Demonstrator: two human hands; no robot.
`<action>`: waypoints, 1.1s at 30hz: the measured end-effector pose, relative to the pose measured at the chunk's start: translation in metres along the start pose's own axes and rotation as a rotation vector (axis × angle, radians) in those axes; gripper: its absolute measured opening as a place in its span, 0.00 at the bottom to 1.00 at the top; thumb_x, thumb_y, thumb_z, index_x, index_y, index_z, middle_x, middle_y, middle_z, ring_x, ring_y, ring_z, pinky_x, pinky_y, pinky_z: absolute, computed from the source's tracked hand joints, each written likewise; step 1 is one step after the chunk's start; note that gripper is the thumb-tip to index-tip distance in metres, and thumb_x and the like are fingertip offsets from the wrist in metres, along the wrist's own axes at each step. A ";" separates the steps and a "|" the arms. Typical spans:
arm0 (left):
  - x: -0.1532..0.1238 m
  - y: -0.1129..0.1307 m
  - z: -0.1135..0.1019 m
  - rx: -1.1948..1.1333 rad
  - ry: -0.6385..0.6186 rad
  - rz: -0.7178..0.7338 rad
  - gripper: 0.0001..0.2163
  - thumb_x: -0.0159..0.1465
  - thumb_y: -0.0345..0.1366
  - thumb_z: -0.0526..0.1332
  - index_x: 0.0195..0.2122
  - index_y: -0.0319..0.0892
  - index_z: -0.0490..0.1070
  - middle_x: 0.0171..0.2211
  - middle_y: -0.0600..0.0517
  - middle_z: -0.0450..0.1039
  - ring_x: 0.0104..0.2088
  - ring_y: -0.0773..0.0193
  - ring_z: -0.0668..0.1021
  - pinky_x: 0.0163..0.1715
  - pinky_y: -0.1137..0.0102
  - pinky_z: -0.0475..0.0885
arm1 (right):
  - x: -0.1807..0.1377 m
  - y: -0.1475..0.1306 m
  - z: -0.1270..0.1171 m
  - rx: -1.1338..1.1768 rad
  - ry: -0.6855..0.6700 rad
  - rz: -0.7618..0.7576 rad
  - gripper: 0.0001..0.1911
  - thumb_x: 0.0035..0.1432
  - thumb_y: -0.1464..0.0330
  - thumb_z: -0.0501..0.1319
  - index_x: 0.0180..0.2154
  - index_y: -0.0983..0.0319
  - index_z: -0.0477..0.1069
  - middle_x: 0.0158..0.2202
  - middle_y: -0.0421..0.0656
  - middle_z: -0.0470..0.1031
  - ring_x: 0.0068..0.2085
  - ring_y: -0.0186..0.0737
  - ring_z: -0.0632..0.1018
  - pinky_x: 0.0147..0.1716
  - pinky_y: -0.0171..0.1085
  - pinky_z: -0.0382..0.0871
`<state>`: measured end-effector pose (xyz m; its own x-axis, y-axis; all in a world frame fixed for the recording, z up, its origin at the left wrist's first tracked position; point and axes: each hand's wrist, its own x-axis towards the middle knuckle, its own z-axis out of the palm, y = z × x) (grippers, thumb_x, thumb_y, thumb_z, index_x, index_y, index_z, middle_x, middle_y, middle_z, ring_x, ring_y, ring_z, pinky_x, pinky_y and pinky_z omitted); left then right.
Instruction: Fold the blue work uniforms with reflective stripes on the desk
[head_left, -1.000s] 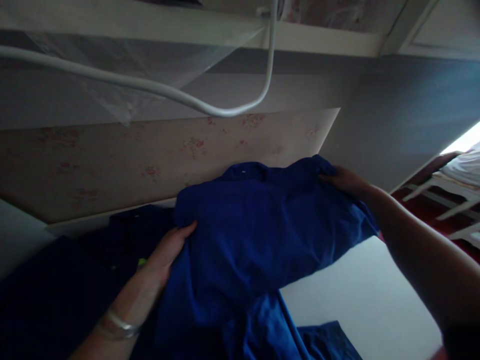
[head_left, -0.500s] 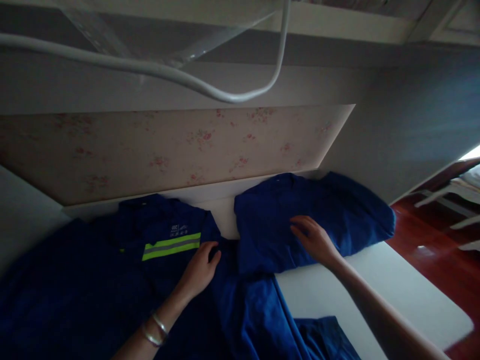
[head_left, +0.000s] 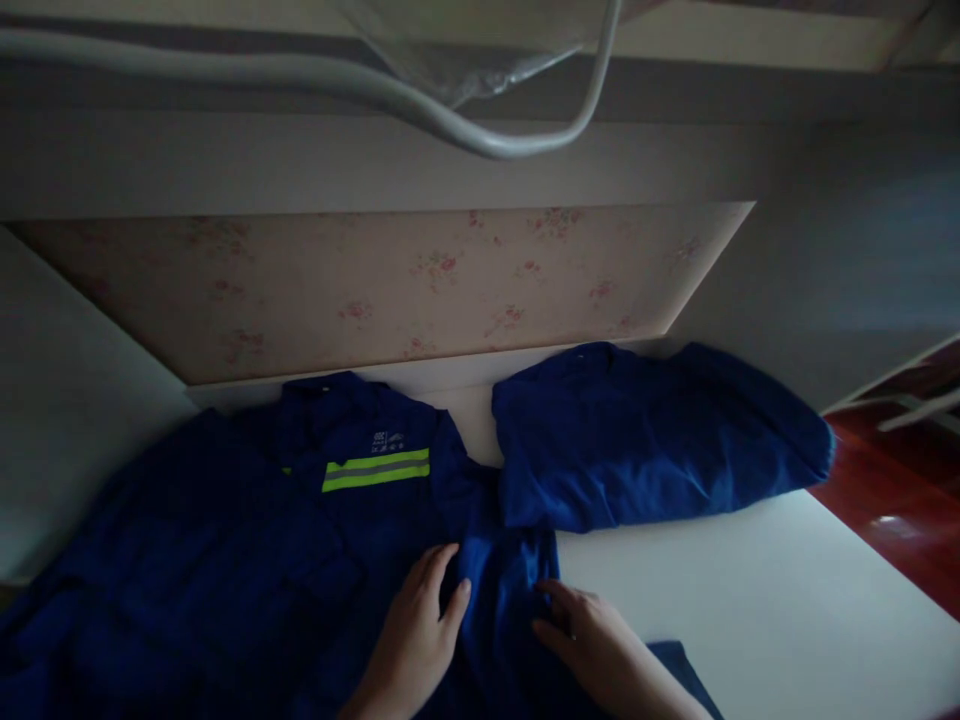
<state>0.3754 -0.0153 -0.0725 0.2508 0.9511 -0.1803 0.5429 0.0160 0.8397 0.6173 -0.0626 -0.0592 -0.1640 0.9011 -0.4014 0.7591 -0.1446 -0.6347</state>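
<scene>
A dark blue work jacket (head_left: 382,540) lies spread out, with a yellow-green and grey reflective strip (head_left: 376,469) and small white print on its chest. My left hand (head_left: 420,630) rests over the jacket beside its sleeve, thumb and fingers apart. On the sleeve's right edge is my right hand (head_left: 589,635), its fingers bent and the thumb separate from them; no firm grip on the cloth shows. Behind it, to the right, lies a folded blue garment (head_left: 660,440), which neither hand touches.
The clothes lie on a white surface (head_left: 720,570) backed by a floral panel (head_left: 450,290). A thick white cable (head_left: 510,147) and clear plastic (head_left: 487,80) hang overhead. White side walls stand left and right. Red floor (head_left: 892,510) shows beyond the right edge.
My right hand has left the folded garment and moved left and nearer me to the jacket sleeve. My left hand has moved down from beside the reflective strip. The view has shifted.
</scene>
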 end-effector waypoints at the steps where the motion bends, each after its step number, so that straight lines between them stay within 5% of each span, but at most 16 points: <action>1: -0.003 0.004 0.000 -0.039 -0.025 -0.026 0.24 0.64 0.49 0.55 0.58 0.44 0.66 0.56 0.40 0.70 0.58 0.50 0.71 0.60 0.56 0.64 | 0.001 -0.009 0.001 0.016 0.009 -0.040 0.15 0.63 0.62 0.53 0.46 0.60 0.72 0.32 0.43 0.76 0.33 0.42 0.76 0.34 0.38 0.65; 8: -0.024 0.025 -0.006 -0.577 -0.013 -0.251 0.30 0.61 0.51 0.61 0.61 0.45 0.59 0.54 0.41 0.72 0.57 0.52 0.72 0.54 0.61 0.68 | -0.009 -0.069 -0.011 0.219 0.126 -0.311 0.14 0.67 0.58 0.50 0.38 0.56 0.71 0.37 0.41 0.75 0.38 0.39 0.75 0.39 0.35 0.66; 12: -0.032 0.045 -0.020 -0.889 0.181 -0.239 0.23 0.59 0.46 0.65 0.54 0.48 0.63 0.39 0.52 0.75 0.39 0.63 0.77 0.40 0.71 0.71 | 0.007 -0.069 -0.018 -0.014 0.149 -0.236 0.13 0.66 0.63 0.49 0.34 0.58 0.70 0.36 0.43 0.76 0.38 0.42 0.76 0.39 0.37 0.65; 15: -0.035 0.054 -0.028 -1.026 0.188 -0.248 0.21 0.58 0.45 0.66 0.51 0.50 0.64 0.34 0.56 0.71 0.31 0.67 0.74 0.28 0.75 0.68 | 0.021 -0.049 -0.020 -0.262 0.131 -0.114 0.12 0.62 0.70 0.50 0.30 0.59 0.70 0.35 0.46 0.77 0.39 0.45 0.77 0.38 0.38 0.64; 19: -0.041 0.063 -0.030 -0.923 0.153 -0.165 0.18 0.60 0.45 0.64 0.49 0.50 0.65 0.35 0.54 0.71 0.30 0.67 0.73 0.26 0.75 0.67 | 0.015 -0.038 -0.028 -0.140 0.237 -0.082 0.15 0.65 0.63 0.49 0.32 0.58 0.70 0.31 0.44 0.76 0.32 0.43 0.76 0.32 0.37 0.64; 23: -0.048 0.088 -0.020 -0.705 -0.052 0.013 0.14 0.63 0.40 0.61 0.50 0.47 0.69 0.42 0.48 0.75 0.39 0.61 0.77 0.40 0.69 0.71 | 0.007 -0.072 -0.052 0.286 0.400 -0.161 0.22 0.63 0.49 0.51 0.44 0.57 0.71 0.36 0.43 0.77 0.37 0.41 0.76 0.35 0.35 0.69; 27: -0.053 0.121 -0.003 -0.436 -0.234 0.236 0.19 0.65 0.36 0.57 0.58 0.45 0.65 0.47 0.45 0.76 0.45 0.57 0.77 0.49 0.62 0.70 | 0.038 -0.113 -0.076 0.221 0.144 -0.180 0.21 0.55 0.53 0.63 0.47 0.56 0.73 0.49 0.43 0.76 0.50 0.45 0.75 0.50 0.38 0.68; 30: -0.061 0.125 -0.002 -0.305 -0.352 0.271 0.28 0.63 0.38 0.60 0.65 0.47 0.57 0.51 0.43 0.75 0.47 0.54 0.78 0.52 0.59 0.70 | 0.071 -0.124 -0.077 0.107 -0.023 -0.125 0.12 0.44 0.65 0.71 0.34 0.60 0.77 0.41 0.45 0.79 0.47 0.51 0.77 0.50 0.41 0.68; 33: -0.078 0.099 -0.016 -0.229 -0.301 0.223 0.31 0.63 0.41 0.60 0.67 0.50 0.52 0.56 0.44 0.71 0.49 0.53 0.77 0.54 0.58 0.70 | 0.092 -0.117 -0.074 0.102 0.025 -0.088 0.04 0.47 0.69 0.68 0.26 0.63 0.75 0.32 0.47 0.79 0.45 0.56 0.78 0.50 0.45 0.68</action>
<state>0.3970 -0.0828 0.0324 0.5826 0.8072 -0.0950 0.2658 -0.0788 0.9608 0.5603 0.0672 0.0274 -0.2106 0.9218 -0.3254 0.6744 -0.1040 -0.7310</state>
